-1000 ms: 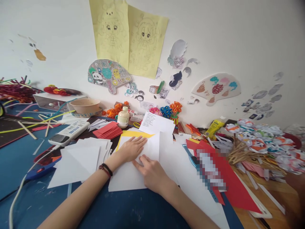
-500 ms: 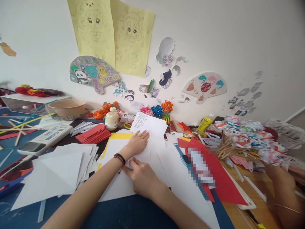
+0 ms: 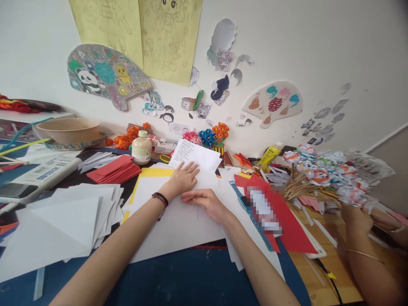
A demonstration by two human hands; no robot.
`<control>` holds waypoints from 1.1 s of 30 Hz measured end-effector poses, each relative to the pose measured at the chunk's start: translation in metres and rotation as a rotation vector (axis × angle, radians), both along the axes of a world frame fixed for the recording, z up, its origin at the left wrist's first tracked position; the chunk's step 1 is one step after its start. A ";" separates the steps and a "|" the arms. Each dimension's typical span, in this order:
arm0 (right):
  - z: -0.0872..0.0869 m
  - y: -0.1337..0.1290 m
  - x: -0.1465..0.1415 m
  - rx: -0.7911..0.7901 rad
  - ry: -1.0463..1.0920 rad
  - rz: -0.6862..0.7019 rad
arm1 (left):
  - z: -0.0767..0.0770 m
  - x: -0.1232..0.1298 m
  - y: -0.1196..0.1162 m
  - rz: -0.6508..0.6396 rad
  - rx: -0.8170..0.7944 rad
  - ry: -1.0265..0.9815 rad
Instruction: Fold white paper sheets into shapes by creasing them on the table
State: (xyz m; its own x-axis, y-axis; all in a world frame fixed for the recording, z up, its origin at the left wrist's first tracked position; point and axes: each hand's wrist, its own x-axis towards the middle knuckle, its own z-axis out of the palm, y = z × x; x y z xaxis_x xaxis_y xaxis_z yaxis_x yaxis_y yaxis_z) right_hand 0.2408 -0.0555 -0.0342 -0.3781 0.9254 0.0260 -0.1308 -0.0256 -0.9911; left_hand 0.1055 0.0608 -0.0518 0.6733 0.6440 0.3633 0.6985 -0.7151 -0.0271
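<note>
The left hand (image 3: 184, 179) covers part of the white paper (image 3: 174, 229), and the top edge crops the yellow drawings (image 3: 168, 42).

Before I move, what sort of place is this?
Probably a paper-craft work table, at home or in a classroom: stacked red paper slips, orange craft flowers and decorated fans on the wall show it.

yellow drawings (image 3: 170, 42): 2 | decorated fans (image 3: 105, 72): 2 | bottles (image 3: 141, 149): 2 | bowl (image 3: 68, 129): 1 | striped pot (image 3: 218, 150): 1 | blue wristwatch (image 3: 244, 201): 1
</note>
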 end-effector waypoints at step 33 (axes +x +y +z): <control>-0.019 0.001 0.007 0.591 -0.902 -0.461 | 0.019 -0.055 -0.112 -0.253 -0.217 0.014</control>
State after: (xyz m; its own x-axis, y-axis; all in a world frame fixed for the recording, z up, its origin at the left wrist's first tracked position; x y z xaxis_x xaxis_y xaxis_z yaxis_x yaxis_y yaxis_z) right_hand 0.2481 -0.0548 -0.0535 -0.1111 0.9135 0.3914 0.7486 0.3360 -0.5716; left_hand 0.0503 -0.0509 -0.0328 0.8258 0.5168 0.2259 0.4984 -0.8561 0.1365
